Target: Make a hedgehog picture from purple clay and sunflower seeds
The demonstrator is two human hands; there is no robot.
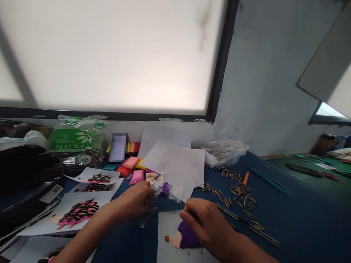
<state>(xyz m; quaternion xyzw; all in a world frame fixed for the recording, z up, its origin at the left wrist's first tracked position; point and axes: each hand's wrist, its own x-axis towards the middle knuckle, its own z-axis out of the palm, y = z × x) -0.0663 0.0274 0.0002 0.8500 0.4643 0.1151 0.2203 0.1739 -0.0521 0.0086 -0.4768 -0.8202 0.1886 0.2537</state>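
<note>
My left hand [141, 199] is closed, its fingertips turned down beside an opened packet of peach clay [154, 178]; what it grips, if anything, is hidden. A clear plastic piece [148, 217] shows just below it. My right hand [205, 223] is bent in a pinch over a sheet of white paper [167, 223], and I cannot see whether anything sits between the fingers. On that sheet is a hedgehog figure with a purple clay body [188, 235], a peach snout [175, 241] and a brown nose [166, 238]; drawn legs show below. The right hand covers part of it.
Packets of purple clay [166, 189] and pink clay [136, 177] lie beyond my left hand. Sunflower seeds [241, 191], an orange clay stick [246, 178], a blue pen-like tool [270, 180] and a metal rod [249, 224] lie right. Finished seed hedgehogs [79, 212] lie left.
</note>
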